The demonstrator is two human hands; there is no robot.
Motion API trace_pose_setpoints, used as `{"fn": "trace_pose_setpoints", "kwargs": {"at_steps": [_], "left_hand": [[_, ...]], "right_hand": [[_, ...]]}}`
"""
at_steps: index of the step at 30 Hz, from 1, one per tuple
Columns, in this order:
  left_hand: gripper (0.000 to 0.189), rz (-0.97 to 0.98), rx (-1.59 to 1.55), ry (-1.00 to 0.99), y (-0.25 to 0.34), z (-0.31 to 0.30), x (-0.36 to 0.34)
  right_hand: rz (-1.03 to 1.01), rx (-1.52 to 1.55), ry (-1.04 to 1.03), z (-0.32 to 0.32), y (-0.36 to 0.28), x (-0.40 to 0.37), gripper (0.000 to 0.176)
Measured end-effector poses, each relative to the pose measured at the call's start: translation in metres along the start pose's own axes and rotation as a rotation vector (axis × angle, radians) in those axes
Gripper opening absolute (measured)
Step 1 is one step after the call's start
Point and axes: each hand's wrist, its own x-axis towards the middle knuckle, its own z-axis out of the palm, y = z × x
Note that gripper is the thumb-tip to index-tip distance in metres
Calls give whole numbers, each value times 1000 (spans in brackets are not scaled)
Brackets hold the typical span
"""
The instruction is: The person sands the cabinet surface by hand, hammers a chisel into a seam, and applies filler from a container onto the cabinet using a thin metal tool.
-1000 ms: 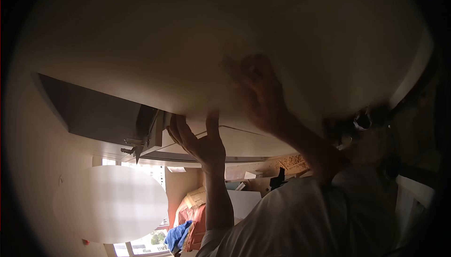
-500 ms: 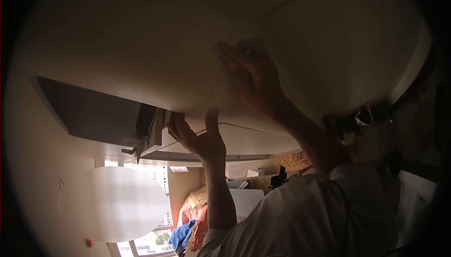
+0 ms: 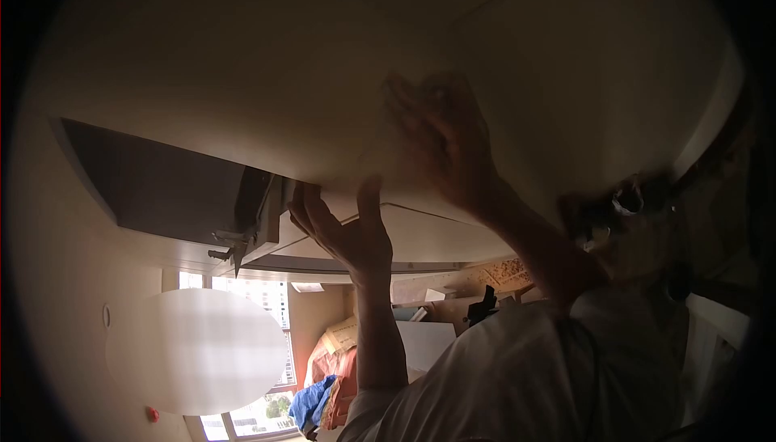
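Observation:
A broad pale panel [image 3: 242, 62] fills the upper part of the dim view. At its lower edge, beside a dark opening [image 3: 170, 175], my left hand [image 3: 347, 236] grips it with bent fingers, the thumb apart on its face. My right hand [image 3: 444, 139] is up against the panel's face, blurred, its fingers curled together. Whatever lies between those fingertips is too smeared to name. A metal hinge-like fitting [image 3: 234, 244] sits at the corner of the opening, just left of my left hand.
A round white lamp [image 3: 198, 351] is at the lower left, near a bright window [image 3: 275, 410]. Below my left hand are orange and blue bags [image 3: 311, 406]. Dark, cluttered items [image 3: 626, 199] lie at the right, and a red object [image 3: 153, 414] is on the wall or ceiling.
My right hand has shifted slightly to the right across the panel and is still blurred. My left hand stays at the edge, which sits slightly higher in view.

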Motion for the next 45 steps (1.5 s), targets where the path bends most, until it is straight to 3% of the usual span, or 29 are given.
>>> {"fn": "trace_pose_setpoints", "kwargs": {"at_steps": [3, 6, 9, 13, 15, 18, 22, 27, 29, 30, 33, 37, 39, 40, 43, 44, 45], "left_hand": [[61, 21, 76, -36, 5, -2, 7], [60, 28, 41, -50, -2, -5, 3], [59, 6, 83, -33, 1, -4, 2], [59, 41, 66, -52, 0, -4, 6], [59, 65, 93, -65, -2, -5, 4], [59, 27, 63, -51, 3, -6, 4], [59, 56, 46, -31, -1, 0, 6], [59, 67, 64, -39, -4, -8, 4], [59, -8, 34, -83, 1, -7, 7], [59, 60, 20, -48, -5, -4, 6], [60, 75, 41, -70, -9, -7, 7], [66, 26, 21, -109, -11, -10, 3], [65, -26, 53, -141, -6, -10, 6], [65, -32, 51, -139, -8, -9, 5], [61, 106, 71, -72, -14, -8, 8], [61, 97, 61, -81, -13, -8, 7], [60, 78, 51, -87, -11, -10, 5]], "right_hand": [[108, -5, -25, -7, -25, -3, 52], [-194, -109, 21, 2, -24, -25, 60], [-9, 63, 99, 10, -11, -3, 61], [-123, -170, -4, -2, -37, -23, 56], [-78, -105, 21, 4, -25, -23, 56], [146, 11, 46, 3, -10, 5, 55], [-120, -42, 77, 3, -30, -27, 52], [89, 57, 29, 6, -22, -13, 59], [-64, -101, 7, 5, -35, -33, 59], [-170, -108, 32, 12, -33, -41, 60], [-208, -180, 50, 14, -27, -40, 61], [10, -43, 107, 19, -27, -35, 59], [-157, -265, 54, 17, -38, -44, 60], [-308, -210, 7, 23, -35, -50, 58], [-270, -343, 25, 16, -33, -37, 56], [-17, -107, 178, 20, -24, -26, 55], [-61, -111, 183, 15, -16, -14, 56]]}}
